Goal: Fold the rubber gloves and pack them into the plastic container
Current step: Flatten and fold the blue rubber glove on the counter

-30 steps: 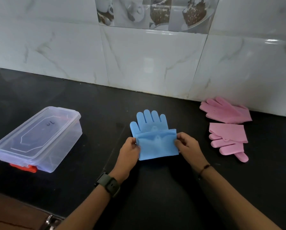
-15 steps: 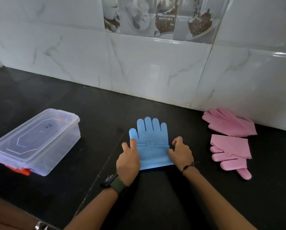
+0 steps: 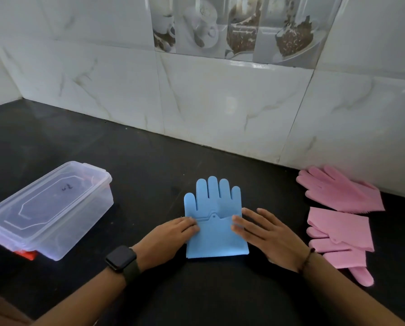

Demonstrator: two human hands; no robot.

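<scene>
Two hands that half a second ago had curled fingers at the sides of the blue rubber glove (image 3: 214,222) now lie flatter, with fingers stretched out over its folded cuff. A second ago they held that cuff flap pinched at both edges; it is now laid down over the palm part.

Left of the blue glove, well apart from it, the clear rectangular plastic container (image 3: 48,212) stands on the black countertop (image 3: 149,165) with its transparent lid on and a red clip showing at its near corner.

The left hand (image 3: 171,238), with a dark smartwatch (image 3: 121,260) on its wrist, lies palm down, its fingertips pressing the left edge of the folded flap; it is open and flat and grips nothing. The blue glove lies flat in the middle of the counter, its five fingers pointing toward the white marble-patterned tiled wall (image 3: 220,102), the cuff doubled up so that its edge, with a small tab, crosses just below the finger bases. The right hand (image 3: 272,236), with a thin dark cord bracelet (image 3: 307,257) on its wrist, is likewise spread and flat, fingertips on the flap's right edge, closed on nothing.

Right of the blue glove, a pink rubber glove (image 3: 340,191) lies open by the wall, and nearer the person a folded pink rubber glove (image 3: 340,234) lies with its fingers sticking out.
</scene>
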